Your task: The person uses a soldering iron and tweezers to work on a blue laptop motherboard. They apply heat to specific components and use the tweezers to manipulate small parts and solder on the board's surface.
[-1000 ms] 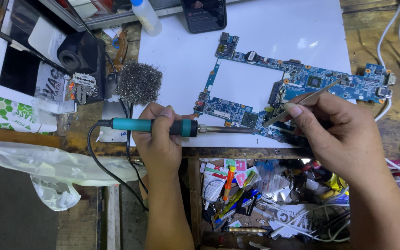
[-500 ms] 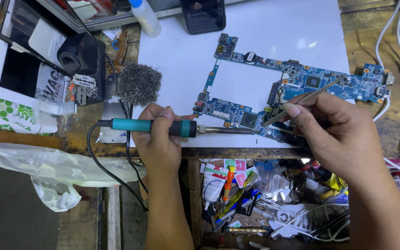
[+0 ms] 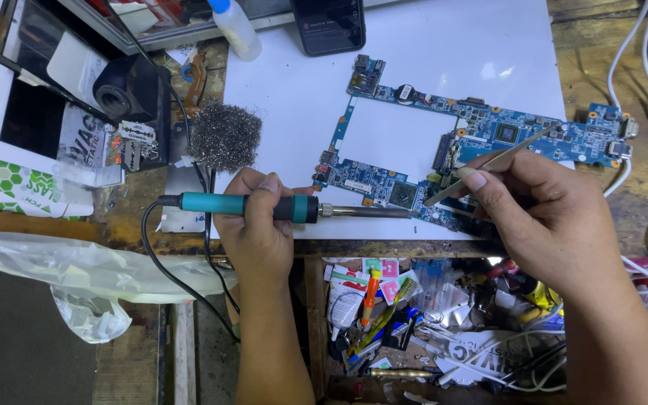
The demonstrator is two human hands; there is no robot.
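The blue circuit board (image 3: 481, 135) lies on a white mat (image 3: 301, 97). The right hand (image 3: 541, 217) pinches tweezers (image 3: 489, 165) over its near edge. The left hand (image 3: 256, 225) clasps a teal soldering iron (image 3: 279, 208), tip at the board. Steel wool (image 3: 225, 136) sits far left.

Left hand (image 3: 260, 225) grips soldering iron (image 3: 264, 206); right hand (image 3: 541, 214), tweezers (image 3: 489, 165).
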